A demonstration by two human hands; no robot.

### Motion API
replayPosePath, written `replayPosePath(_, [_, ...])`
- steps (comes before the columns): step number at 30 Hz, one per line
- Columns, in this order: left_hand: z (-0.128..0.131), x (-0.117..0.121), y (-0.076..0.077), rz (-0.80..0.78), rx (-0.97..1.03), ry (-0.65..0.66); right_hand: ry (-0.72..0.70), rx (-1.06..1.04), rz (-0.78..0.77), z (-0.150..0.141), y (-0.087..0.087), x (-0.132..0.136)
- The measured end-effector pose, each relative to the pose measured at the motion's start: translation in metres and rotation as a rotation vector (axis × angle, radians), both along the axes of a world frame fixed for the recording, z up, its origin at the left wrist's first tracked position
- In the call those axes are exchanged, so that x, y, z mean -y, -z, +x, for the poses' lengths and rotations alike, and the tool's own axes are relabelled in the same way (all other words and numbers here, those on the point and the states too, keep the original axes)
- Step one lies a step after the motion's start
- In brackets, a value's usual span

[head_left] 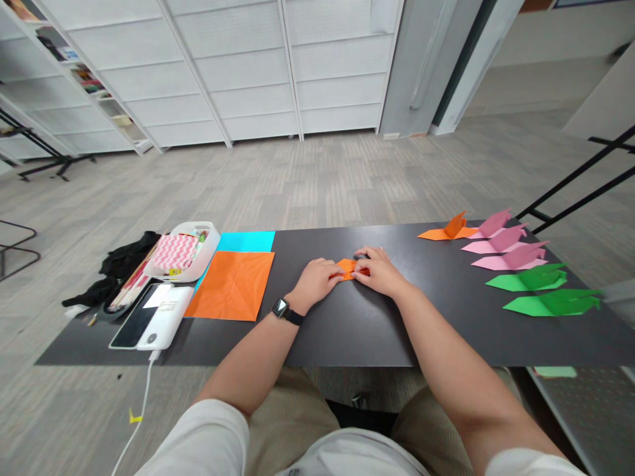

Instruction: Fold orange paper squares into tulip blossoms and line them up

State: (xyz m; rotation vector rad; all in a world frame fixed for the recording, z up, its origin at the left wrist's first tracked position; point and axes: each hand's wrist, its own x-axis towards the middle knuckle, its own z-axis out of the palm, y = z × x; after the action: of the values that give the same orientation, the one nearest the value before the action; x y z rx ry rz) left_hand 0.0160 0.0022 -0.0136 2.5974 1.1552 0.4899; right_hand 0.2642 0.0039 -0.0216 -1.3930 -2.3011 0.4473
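Observation:
A small folded piece of orange origami paper lies on the dark table between my two hands. My left hand, with a black watch on its wrist, pinches the paper's left side. On the right side, the fingers of my right hand close over it, thumb and fingertips pressed to the folds. Parts of the paper are hidden beneath my fingers. Left of my hands lies a flat stack of orange paper sheets, with cyan paper showing behind it.
Folded paper birds stand along the table's right side: an orange one, several pink ones and green ones. At left are a white basket, a phone, a white power bank with a cable, and black cloth.

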Motion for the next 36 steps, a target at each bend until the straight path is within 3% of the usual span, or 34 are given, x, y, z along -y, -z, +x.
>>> replayPosePath(17, [-0.0016,-0.0013,0.0037,0.005,-0.004,0.031,0.031,-0.005,0.03,-0.0013,0.0049,-0.0004])
replayPosePath(29, [-0.0039,0.0036,-0.0046,-0.002,-0.013,0.079,0.04,-0.007,0.045,-0.0062,0.0059,0.0003])
replayPosePath(36, [-0.005,0.003,-0.0057,-0.01,-0.035,0.087,0.121,0.028,0.027,-0.0005,0.007,-0.0004])
